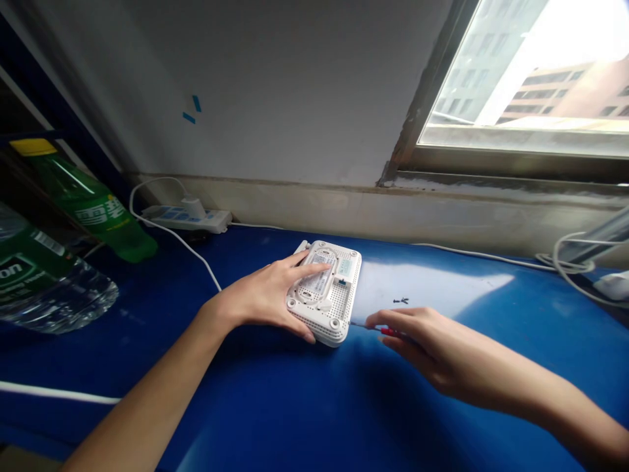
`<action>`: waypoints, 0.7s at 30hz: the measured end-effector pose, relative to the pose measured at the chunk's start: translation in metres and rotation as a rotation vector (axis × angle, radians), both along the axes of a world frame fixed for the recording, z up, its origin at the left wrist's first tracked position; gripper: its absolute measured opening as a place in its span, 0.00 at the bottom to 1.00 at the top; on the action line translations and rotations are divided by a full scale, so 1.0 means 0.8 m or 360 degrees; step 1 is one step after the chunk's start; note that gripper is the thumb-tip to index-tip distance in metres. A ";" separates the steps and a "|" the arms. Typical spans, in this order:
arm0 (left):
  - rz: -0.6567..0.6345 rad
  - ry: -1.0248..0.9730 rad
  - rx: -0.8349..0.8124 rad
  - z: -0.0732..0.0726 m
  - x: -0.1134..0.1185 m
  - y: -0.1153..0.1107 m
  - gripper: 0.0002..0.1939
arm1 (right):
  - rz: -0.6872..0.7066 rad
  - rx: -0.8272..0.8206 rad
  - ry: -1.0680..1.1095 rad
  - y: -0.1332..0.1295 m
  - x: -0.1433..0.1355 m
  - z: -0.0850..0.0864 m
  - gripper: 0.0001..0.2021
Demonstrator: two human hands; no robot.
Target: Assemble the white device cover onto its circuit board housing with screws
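Note:
A white router (348, 298) lies with its vented, labelled underside up on the blue tabletop. My left hand (275, 292) grips its left side, the thumb at the near edge and the other fingers spread over the label. In my right hand (417, 337) is a screwdriver (387, 331) with a red handle, pinched between thumb and fingers. Its thin metal shaft points left, and the tip meets the router's right edge near the front corner. Whether the tip is inside a seam cannot be made out. A few small dark screws (401, 301) lie beyond my right hand.
On the left stand a green bottle (98, 203) with a yellow cap and a large clear water bottle (54, 288). A power strip (216, 221) with a plugged-in white cable sits by the wall. More white cable (570, 265) coils at the right, below the window.

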State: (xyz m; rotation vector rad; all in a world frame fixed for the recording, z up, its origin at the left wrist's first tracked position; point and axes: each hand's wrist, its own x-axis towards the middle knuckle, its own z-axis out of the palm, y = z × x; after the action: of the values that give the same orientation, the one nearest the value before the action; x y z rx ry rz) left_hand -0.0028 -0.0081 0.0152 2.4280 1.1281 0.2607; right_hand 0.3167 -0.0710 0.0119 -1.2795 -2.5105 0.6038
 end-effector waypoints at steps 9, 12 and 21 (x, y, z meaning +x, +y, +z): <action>0.0139 0.0036 0.0161 -0.007 0.026 -0.015 0.62 | -0.0052 -0.0089 0.0136 -0.010 -0.037 -0.038 0.18; 0.0266 0.0069 0.0177 -0.008 0.045 -0.031 0.66 | -0.0100 -0.0186 0.0205 -0.007 -0.018 -0.027 0.16; 0.0285 0.0158 0.0181 -0.002 0.059 -0.038 0.56 | -0.0475 -0.0232 0.0260 0.026 0.046 0.005 0.20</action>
State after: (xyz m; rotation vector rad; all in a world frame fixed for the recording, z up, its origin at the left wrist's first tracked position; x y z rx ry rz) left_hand 0.0446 -0.0382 0.0139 2.4635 1.4130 0.2696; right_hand 0.3533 -0.0505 0.0159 -1.5501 -2.1232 0.7935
